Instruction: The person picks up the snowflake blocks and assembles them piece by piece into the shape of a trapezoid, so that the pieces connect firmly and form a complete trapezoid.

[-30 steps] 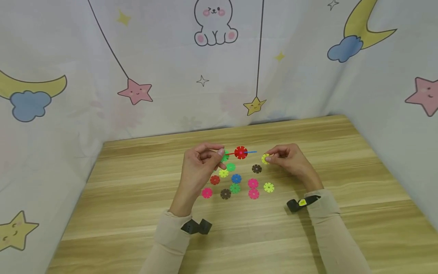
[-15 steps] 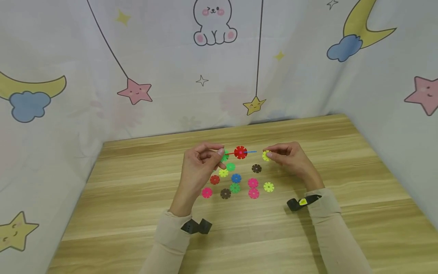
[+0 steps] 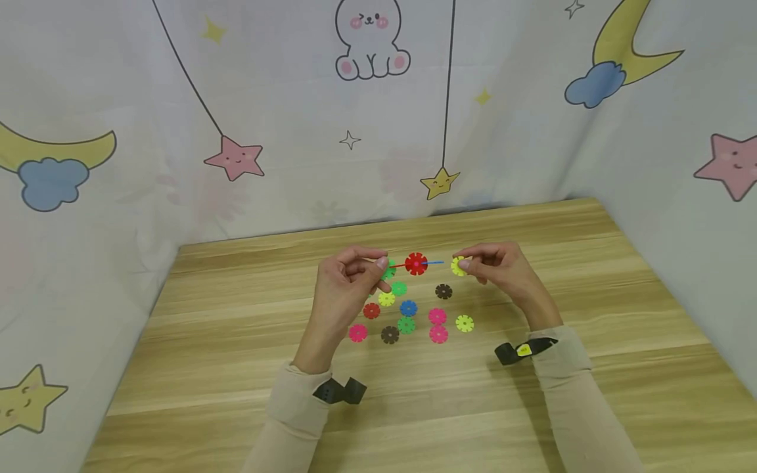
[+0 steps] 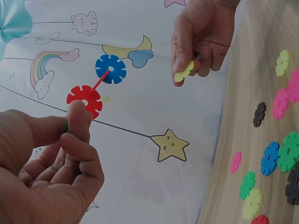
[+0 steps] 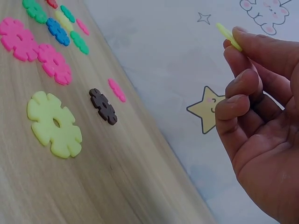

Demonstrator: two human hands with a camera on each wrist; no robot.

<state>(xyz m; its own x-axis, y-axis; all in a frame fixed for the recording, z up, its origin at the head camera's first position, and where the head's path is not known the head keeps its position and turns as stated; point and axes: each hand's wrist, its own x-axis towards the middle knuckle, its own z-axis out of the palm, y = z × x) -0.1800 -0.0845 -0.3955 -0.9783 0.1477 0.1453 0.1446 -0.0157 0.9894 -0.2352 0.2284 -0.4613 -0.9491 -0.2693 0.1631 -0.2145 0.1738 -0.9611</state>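
My left hand [image 3: 349,279] pinches a joined row of notched interlocking discs between thumb and fingers, above the table. A green disc [image 3: 389,269] shows at those fingertips. Beyond it stand a red disc [image 4: 84,100] facing the left wrist camera and a blue disc [image 4: 110,69], with a thin red piece [image 4: 98,83] edge-on between them. My right hand [image 3: 503,270] pinches a yellow interlocking disc [image 3: 458,266] by its edge. That disc is apart from the row, just right of its blue end in the head view.
Loose discs lie on the wooden table [image 3: 236,341] below my hands, among them a brown disc [image 3: 443,291], a pink disc [image 3: 438,334], a blue disc [image 3: 408,308] and a yellow disc [image 5: 54,124]. A printed curtain [image 3: 284,98] surrounds the table's back and sides.
My right hand has risen slightly, bringing the yellow disc up nearly level with the joined row. The left hand and its row have stayed in place.
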